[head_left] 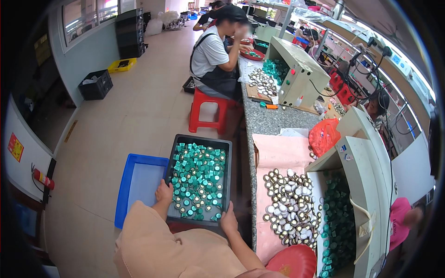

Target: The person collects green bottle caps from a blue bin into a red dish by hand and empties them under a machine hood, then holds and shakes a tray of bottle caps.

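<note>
A black tray (204,139) full of small green caps (197,169) is between my hands, left of the workbench. Several of the caps show pale, round, gold-edged pieces inside. My left hand (164,191) grips the tray's left rim near its front corner, thumb on the edge. On the right side, my right hand (228,220) is closed on the rim by the other near corner. A blue tray (123,192) lies to the left, partly hidden behind the black tray and my left arm. What bears the black tray's weight is mostly hidden.
The granite workbench (273,121) runs along my right, holding a pile of round white-and-gold discs (292,204), a red bowl (293,263) and a cream machine housing (371,185) with green caps. Ahead, a person (213,55) sits on a red stool (200,111). A black crate (96,85) stands by the wall.
</note>
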Demonstrator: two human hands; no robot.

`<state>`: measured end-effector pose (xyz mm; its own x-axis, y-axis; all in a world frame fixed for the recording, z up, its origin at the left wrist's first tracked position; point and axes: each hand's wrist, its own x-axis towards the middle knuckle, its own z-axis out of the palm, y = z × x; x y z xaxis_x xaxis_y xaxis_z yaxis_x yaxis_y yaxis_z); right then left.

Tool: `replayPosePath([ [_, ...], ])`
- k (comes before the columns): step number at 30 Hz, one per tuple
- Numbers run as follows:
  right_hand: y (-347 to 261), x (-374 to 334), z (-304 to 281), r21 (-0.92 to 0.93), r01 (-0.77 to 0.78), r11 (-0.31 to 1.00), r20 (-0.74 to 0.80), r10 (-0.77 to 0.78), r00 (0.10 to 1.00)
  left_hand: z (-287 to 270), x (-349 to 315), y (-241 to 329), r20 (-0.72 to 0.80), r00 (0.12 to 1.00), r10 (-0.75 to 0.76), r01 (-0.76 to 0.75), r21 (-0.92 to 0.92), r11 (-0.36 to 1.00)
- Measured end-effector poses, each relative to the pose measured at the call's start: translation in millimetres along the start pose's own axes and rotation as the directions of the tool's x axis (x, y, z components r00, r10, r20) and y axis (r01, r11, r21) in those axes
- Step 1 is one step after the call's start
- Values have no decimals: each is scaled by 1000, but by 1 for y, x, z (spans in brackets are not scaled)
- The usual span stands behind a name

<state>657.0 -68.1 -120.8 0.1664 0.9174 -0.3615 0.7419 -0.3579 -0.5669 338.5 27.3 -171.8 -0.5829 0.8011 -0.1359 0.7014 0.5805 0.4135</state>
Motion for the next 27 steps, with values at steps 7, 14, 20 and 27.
replayPosePath([
  [7,-6,-3,-8,32,-7,999,-8,7,1000,-1,-3,6,5,1000,25,-25,50,998],
  [14,-8,0,-15,55,-83,995,80,78,994,-1,-4,9,-8,1000,18,-17,93,996],
  [20,-2,4,-9,44,-58,997,16,57,998,0,-4,13,-10,1000,26,-24,113,993],
  [27,-3,5,-8,65,-75,995,16,74,997,1,-3,13,-19,999,48,-45,129,991],
])
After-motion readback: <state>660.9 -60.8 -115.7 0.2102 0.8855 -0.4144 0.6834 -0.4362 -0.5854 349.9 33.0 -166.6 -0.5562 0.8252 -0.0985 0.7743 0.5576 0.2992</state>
